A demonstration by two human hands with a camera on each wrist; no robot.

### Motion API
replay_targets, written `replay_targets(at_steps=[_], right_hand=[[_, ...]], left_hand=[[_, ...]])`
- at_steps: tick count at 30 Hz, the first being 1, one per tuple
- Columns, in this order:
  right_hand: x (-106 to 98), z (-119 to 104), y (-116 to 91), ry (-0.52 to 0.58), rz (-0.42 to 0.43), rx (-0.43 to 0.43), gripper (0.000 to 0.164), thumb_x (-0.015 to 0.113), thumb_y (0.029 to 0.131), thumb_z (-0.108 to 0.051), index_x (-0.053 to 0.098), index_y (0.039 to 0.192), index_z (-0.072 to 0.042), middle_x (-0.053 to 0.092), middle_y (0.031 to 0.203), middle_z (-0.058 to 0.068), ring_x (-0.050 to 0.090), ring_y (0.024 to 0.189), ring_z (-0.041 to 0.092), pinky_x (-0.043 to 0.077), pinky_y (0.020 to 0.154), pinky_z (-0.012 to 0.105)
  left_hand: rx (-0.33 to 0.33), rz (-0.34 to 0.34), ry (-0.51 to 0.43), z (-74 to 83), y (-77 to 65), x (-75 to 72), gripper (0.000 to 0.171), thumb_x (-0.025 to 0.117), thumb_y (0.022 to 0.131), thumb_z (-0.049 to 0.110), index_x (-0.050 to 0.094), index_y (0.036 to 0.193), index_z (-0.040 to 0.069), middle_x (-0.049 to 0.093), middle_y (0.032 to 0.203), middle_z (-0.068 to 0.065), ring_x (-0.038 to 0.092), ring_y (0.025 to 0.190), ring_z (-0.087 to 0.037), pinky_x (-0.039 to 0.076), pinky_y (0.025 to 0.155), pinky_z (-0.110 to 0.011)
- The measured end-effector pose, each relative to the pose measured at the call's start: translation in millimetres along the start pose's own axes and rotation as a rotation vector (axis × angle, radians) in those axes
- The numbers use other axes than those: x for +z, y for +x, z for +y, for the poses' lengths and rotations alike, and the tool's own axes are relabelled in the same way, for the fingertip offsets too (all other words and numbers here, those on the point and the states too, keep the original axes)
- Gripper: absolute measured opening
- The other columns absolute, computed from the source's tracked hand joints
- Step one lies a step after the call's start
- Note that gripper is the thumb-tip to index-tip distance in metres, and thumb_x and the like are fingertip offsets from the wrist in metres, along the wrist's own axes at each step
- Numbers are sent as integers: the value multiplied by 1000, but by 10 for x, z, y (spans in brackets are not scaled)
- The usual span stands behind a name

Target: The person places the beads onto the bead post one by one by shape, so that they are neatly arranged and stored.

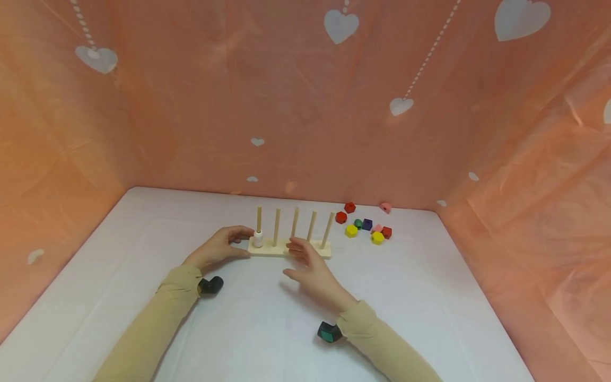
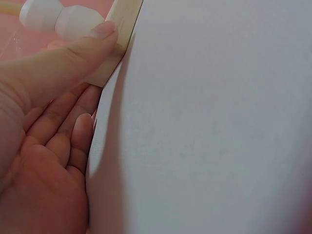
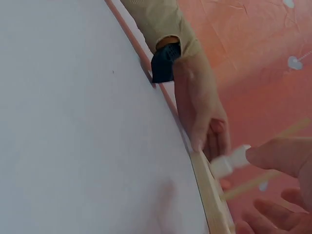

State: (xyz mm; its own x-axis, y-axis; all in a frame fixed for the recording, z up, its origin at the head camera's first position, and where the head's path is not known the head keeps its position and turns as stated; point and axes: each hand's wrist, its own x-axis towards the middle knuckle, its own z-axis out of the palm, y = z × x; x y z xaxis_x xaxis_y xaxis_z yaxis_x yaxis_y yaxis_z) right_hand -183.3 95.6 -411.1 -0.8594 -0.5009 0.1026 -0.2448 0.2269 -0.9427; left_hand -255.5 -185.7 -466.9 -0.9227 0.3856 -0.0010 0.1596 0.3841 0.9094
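Beige sleeves (image 1: 148, 323) are angling toward five-peg stand (image 1: 273, 250); left hand (image 1: 216, 248) is gripping its left end, thumb in front; right hand (image 1: 316, 273) is hovering near its middle, fingers loosely parted, holding nothing.

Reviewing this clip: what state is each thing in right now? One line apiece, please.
Left hand: holds the left end of the pegboard.
Right hand: fingers loosely bent near the pegboard's middle, nothing visibly held.
Pegboard: flat on the table, pegs up.
White beads: two, stacked on the leftmost peg.
Other four pegs: no beads visible, some lower parts hidden.
Coloured beads: loose on the table.
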Motion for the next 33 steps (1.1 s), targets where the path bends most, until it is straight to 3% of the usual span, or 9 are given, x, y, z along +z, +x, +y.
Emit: replay_targets(at_steps=[7,13,22,27,33], right_hand=[[-385,317,-157,13,30,35,69,67,87,0,29,144,1,45,137,23,43,126,37,34,106,51],[-768,434,-257,-71,164,62,64,69,87,-4,36,141,-3,51,132,18,49,121,32,41,102,46],[-1351,574,-185,-156,370,127,56,67,89,-4,39,137,1,49,133,22,48,122,34,40,103,46],[-1536,671,-141,-181,400,176,57,67,89,-5,39,139,-1,47,134,20,45,124,35,37,105,46],[-1616,739,-63,-195,381,181,57,66,89,-4,38,140,-1,47,135,20,45,124,37,37,105,46]], left_hand=[[10,7,20,-13,-9,-18,60,81,76,11,55,129,2,56,130,-15,46,124,-31,34,106,-46],[14,8,15,1,-31,-12,59,81,76,10,55,128,1,56,130,-16,46,124,-32,34,106,-46],[10,8,2,-12,-22,-7,60,81,76,12,55,129,2,56,130,-14,46,124,-30,34,106,-46],[23,3,-14,-28,-16,9,59,81,76,11,55,129,3,56,131,-14,45,125,-30,33,106,-47],[37,0,-20,-22,-1,17,59,81,76,10,55,129,3,56,130,-14,46,125,-30,33,106,-46]])
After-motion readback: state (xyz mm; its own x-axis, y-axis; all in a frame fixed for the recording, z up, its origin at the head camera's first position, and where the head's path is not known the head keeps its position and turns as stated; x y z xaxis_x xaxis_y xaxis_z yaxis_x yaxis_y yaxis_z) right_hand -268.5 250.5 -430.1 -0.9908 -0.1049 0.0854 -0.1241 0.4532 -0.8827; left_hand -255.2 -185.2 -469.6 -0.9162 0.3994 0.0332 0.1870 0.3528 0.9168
